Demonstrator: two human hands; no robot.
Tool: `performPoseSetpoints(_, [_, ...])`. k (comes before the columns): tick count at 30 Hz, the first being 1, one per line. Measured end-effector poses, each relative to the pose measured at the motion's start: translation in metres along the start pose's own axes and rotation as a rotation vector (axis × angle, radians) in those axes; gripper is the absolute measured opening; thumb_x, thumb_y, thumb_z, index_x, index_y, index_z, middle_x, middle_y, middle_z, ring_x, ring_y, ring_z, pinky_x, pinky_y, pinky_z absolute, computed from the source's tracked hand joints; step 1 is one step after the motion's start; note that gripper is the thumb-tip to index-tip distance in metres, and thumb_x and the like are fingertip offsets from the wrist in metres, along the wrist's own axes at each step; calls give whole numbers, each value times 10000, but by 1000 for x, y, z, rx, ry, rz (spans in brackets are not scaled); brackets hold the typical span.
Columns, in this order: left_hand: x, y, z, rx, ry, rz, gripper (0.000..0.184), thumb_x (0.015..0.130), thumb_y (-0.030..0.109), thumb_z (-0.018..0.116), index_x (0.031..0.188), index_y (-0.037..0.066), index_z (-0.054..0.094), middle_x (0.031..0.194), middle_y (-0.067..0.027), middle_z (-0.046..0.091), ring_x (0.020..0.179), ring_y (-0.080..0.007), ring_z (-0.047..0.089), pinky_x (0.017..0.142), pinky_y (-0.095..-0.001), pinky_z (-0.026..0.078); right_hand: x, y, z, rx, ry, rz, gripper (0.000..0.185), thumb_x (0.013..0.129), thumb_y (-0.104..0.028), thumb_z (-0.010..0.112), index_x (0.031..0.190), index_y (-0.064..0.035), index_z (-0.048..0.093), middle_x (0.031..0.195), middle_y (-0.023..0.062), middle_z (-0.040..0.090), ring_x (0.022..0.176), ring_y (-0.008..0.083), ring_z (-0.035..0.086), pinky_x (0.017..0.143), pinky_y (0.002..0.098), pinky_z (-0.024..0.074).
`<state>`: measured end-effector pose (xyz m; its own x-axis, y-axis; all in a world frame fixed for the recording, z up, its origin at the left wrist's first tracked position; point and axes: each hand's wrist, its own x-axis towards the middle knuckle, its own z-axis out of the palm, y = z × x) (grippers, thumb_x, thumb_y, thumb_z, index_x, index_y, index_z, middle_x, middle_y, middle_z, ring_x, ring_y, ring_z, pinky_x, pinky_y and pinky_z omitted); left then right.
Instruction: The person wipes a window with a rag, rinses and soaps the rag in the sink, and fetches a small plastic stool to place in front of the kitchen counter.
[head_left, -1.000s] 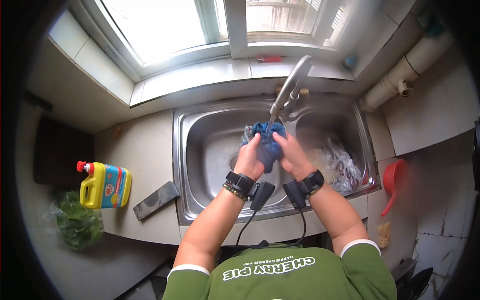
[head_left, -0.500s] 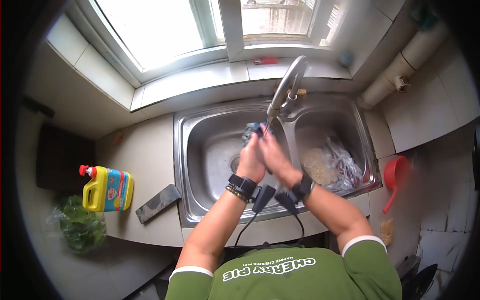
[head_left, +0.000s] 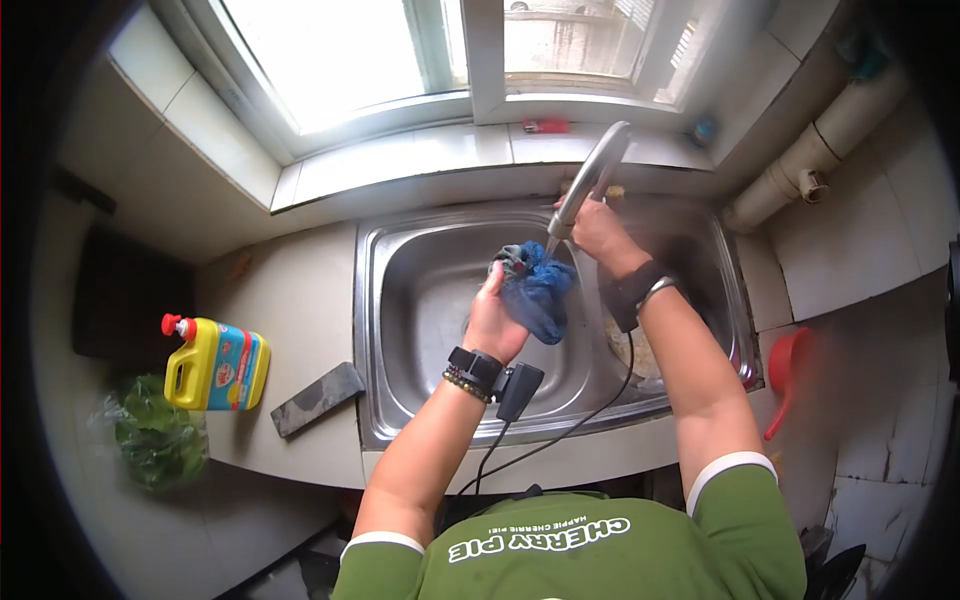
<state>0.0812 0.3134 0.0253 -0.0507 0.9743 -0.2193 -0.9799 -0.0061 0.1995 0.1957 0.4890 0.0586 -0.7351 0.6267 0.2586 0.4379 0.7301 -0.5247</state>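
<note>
My left hand is over the large left basin of the steel sink. It holds a bunched, wet-looking blue and grey cloth, with the thumb on the near side and blue folds hanging off to the right, just under the spout. My right hand is closed around the base of the faucet, where the handle sits. The curved spout and the hand itself cover part of its fingers and the handle. Both wrists wear black bands with cables.
On the left counter are a yellow detergent jug, a grey rectangular block and bagged green leaves. A red dipper lies to the right. Contents of the right basin are mostly behind my right arm. A pipe rises at the right.
My hands, together under the spout before, are now apart. The right one has moved up to the faucet; the left still has the cloth, now more spread out.
</note>
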Motion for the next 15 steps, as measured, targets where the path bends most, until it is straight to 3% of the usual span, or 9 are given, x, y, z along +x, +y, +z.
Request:
performPoseSetpoints(3, [-9,3,-2,-23,21,7,464,990,414,332,1191,48,535,1201,-153,580,1109,-316,554,984,-458,411,-13,-5,2,-182,6,52,175,848,-131,565,971,-36,645,1022,115,613,913,320,612,781,406,511])
performPoseSetpoints(6, [-19,7,8,-30,35,20,481,985,436,339,1178,47,544,1187,-150,588,1097,-312,562,984,-450,414,-40,-4,8,-96,94,-23,340,841,-113,581,1170,-31,557,1224,167,533,1106,338,532,888,407,472])
performPoseSetpoints(7, [-21,7,6,-41,29,33,485,983,443,341,1173,48,548,1181,-149,591,1093,-311,564,985,-449,413,-54,-23,8,-62,222,2,414,848,-125,580,1245,-35,506,1271,182,506,1158,357,498,932,404,447])
performPoseSetpoints(9, [-26,7,7,-48,41,49,469,982,444,349,1148,55,550,1165,-141,590,1087,-303,562,979,-447,414,-76,-29,27,170,284,94,416,911,-241,557,1281,-65,486,1255,134,529,1138,305,530,934,395,450])
performPoseSetpoints(12, [-34,3,10,-24,119,44,420,984,421,365,1105,61,545,1134,-123,583,1070,-281,556,962,-439,417,-94,-48,55,1540,-88,850,455,955,-382,492,1310,-100,461,1202,93,557,1093,231,549,940,375,445])
performPoseSetpoints(15, [-30,-8,0,13,255,78,398,982,389,383,1088,44,549,1086,-116,596,1029,-262,574,952,-422,430,-90,-64,55,1765,-51,731,495,958,-482,434,1309,-135,454,1192,68,546,1079,187,538,933,345,438])
